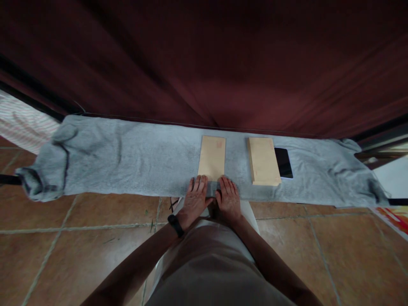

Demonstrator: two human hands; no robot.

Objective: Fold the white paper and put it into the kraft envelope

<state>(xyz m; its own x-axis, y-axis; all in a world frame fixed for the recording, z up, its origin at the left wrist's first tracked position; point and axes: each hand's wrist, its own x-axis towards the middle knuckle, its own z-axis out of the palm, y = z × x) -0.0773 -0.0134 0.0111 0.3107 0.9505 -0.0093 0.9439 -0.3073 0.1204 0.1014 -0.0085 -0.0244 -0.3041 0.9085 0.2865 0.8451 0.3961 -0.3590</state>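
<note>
A long grey towel (127, 157) lies spread across the tiled floor. On it rests a single tan envelope (212, 157), with both my hands flat at its near edge. My left hand (195, 197), with a black band on its wrist, lies palm down, its fingertips touching the envelope's near left corner. My right hand (228, 197) lies palm down beside it, fingers spread at the near right corner. Neither hand grips anything. To the right sits a thicker stack of tan envelopes (264, 160), with a black phone (283, 162) next to it.
A dark red curtain (223, 63) hangs just behind the towel. Brown floor tiles (79, 238) stretch in front. Striped cloth (22, 123) shows at the far left and colourful printed material (395, 216) at the right edge. My knees are close to the towel's near edge.
</note>
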